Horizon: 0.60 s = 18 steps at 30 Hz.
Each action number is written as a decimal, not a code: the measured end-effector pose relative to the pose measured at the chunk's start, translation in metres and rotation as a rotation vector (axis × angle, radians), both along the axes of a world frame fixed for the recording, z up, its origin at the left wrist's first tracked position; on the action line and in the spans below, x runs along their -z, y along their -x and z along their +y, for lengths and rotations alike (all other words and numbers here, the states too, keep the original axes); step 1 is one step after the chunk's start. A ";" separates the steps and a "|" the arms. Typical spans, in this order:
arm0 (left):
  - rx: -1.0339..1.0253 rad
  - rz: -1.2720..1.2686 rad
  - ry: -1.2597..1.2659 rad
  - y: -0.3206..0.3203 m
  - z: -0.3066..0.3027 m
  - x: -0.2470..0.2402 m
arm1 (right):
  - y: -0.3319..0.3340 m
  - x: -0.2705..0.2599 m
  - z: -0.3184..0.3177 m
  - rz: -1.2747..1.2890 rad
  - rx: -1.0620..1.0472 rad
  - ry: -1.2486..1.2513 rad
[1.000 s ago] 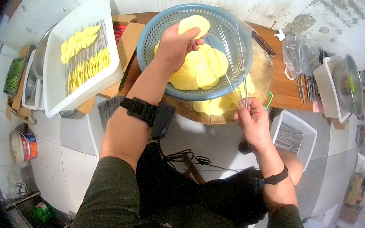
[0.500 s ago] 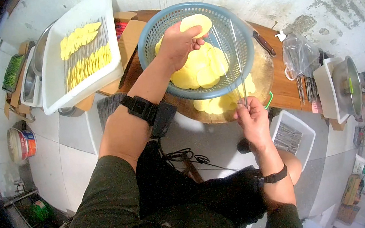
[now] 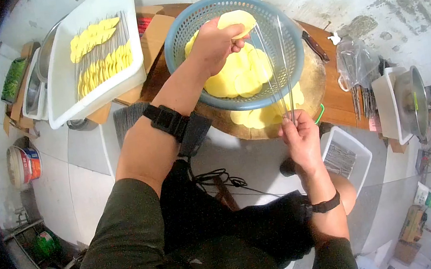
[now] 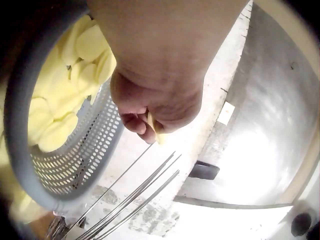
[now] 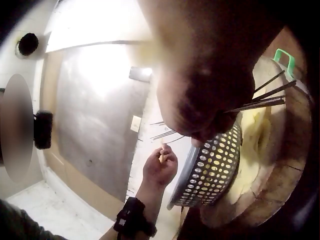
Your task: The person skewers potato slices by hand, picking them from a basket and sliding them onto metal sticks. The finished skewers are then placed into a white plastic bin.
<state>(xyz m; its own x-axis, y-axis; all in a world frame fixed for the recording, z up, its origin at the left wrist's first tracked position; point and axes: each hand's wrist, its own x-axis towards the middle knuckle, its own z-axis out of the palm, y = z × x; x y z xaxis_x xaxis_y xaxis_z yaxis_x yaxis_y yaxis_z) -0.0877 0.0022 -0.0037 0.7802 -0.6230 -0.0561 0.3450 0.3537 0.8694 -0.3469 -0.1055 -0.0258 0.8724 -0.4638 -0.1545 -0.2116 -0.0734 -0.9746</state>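
Since a second ago the left hand (image 3: 214,44) is drifting to the right, bringing its potato slice (image 3: 235,20) closer to the tips of the skewers (image 3: 276,60). Fingers and thumb are pinching that pale yellow slice by its edge, holding it above the blue basket (image 3: 172,33). From where I am standing I cannot tell whether the slice is touching the metal tips or sitting just beside them. The right hand (image 3: 299,136) is gripping the thin skewers in a bunch at their lower ends, and they are fanning upward across the basket's near rim. More slices are lying heaped inside the basket, which is resting on a round wooden chopping block (image 3: 317,84). Off to the left, a white tray (image 3: 103,98) is holding rows of threaded slices, and a white tub (image 3: 364,153) is sitting near the right wrist.
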 end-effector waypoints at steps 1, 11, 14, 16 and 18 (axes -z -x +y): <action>-0.001 0.002 0.000 0.001 0.000 0.000 | 0.000 0.001 0.001 -0.020 0.011 -0.037; 0.150 -0.082 -0.039 0.011 -0.003 0.006 | -0.011 -0.004 0.010 -0.009 0.084 -0.153; -0.006 -0.113 -0.105 0.019 -0.008 0.003 | -0.010 0.003 0.008 -0.039 0.079 -0.076; -0.094 -0.159 -0.137 0.021 -0.009 0.002 | -0.010 0.000 0.009 -0.022 0.075 -0.123; -0.100 -0.166 -0.116 0.023 -0.010 -0.001 | -0.009 -0.005 0.011 -0.005 0.079 -0.111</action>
<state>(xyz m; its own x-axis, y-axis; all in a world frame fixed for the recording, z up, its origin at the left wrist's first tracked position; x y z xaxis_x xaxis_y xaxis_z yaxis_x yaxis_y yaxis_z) -0.1111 -0.0075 -0.0029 0.8421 -0.5392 0.0119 0.1617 0.2734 0.9482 -0.3374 -0.0943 -0.0206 0.8346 -0.5115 -0.2045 -0.2076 0.0518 -0.9768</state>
